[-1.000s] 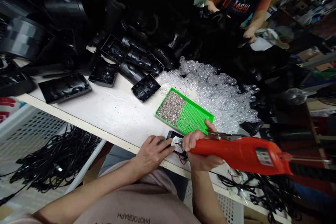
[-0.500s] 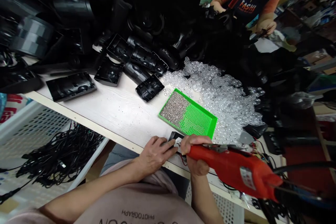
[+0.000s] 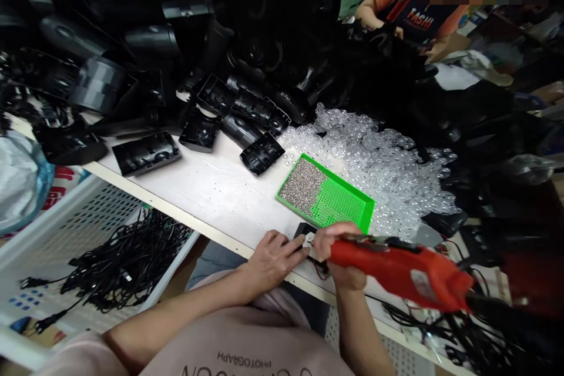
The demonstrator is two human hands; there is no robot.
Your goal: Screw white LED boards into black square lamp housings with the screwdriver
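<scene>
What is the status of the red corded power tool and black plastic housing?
Right hand gripping red corded power tool. Left hand on black plastic housing. Green plastic tray beyond.

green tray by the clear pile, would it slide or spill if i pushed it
The green tray looks like thin moulded plastic, so it's probably light and would likely slide easily on the white tabletop. Its low rim offers little protection, so the grey granules heaped at one end could spill if jolted. It sits flat and wide, so tipping seems unlikely.

White workbench (image 3: pixel 211 194) — green tray (image 3: pixel 339 177), black housings (image 3: pixel 262 154)
</scene>
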